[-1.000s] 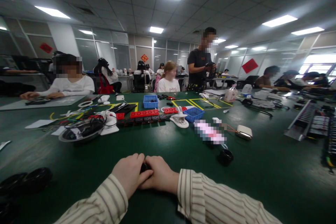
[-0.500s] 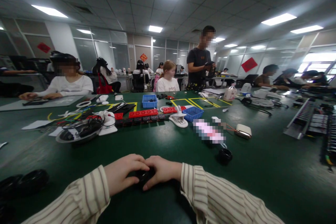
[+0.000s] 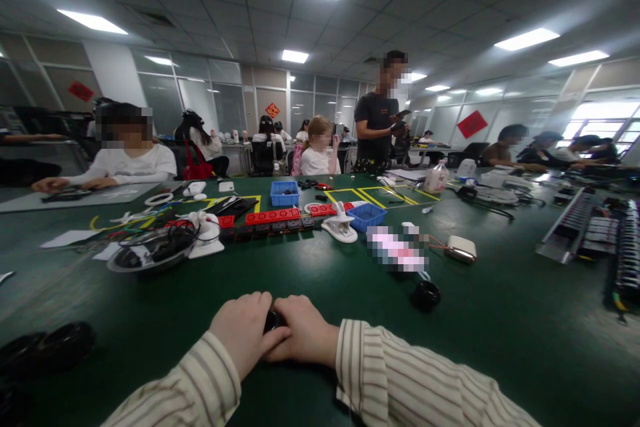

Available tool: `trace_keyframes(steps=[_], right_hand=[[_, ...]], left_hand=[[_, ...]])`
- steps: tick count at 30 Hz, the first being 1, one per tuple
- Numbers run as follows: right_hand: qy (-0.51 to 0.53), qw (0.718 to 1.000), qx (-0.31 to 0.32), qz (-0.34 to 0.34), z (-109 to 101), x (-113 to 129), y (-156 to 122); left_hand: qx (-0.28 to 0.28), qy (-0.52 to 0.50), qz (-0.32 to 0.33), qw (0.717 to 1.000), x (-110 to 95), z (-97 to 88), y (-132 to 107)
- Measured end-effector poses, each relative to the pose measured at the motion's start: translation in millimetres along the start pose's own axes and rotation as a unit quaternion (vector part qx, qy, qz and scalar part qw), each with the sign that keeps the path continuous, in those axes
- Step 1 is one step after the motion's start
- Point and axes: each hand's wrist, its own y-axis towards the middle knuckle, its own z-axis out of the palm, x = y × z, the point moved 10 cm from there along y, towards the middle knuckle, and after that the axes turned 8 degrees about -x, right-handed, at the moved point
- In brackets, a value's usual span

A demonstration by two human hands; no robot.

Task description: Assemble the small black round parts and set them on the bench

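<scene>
My left hand (image 3: 244, 328) and my right hand (image 3: 306, 328) meet at the near middle of the green table. Between them is a glossy black round thing (image 3: 271, 321), mostly covered by my fingers; its exact kind cannot be made out. Both hands are closed around it, the left from one side and the right from the other, thumbs close together in front. At the left edge lie several black ring-shaped pieces (image 3: 65, 344). Another black ring (image 3: 426, 294) rests to the right, beyond my right hand.
Ahead lie red power strips (image 3: 273, 215), a white clip stand (image 3: 341, 227), a blue tray (image 3: 367, 216) and a bowl with black cables (image 3: 150, 255). A pale case (image 3: 461, 248) and metal racks (image 3: 565, 230) are to the right. Several people sit or stand around.
My left hand has shifted right and wrapped closer around the black round thing, its thumb now near my right thumb. My right hand has barely moved.
</scene>
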Motion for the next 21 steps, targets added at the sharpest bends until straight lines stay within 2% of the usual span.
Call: trace_keyframes(steps=[5,9,12,16,21], right_hand=[[0.094,0.992,0.056,-0.057,1,3,0],[0.151,0.98,0.091,-0.088,-2,7,0],[0.168,0.975,0.112,-0.095,1,7,0],[0.191,0.97,0.108,-0.104,2,6,0],[0.163,0.982,0.088,-0.029,7,-5,1]], left_hand=[[0.0,-0.137,0.11,0.984,-3,-13.8,0],[0.06,-0.252,0.177,0.95,-7,-12.6,-6],[0.099,-0.263,0.191,0.94,-7,-4.4,-9],[0.103,-0.234,0.186,0.949,-7,2.6,-7],[0.087,-0.168,0.142,0.972,-5,6.2,-1]])
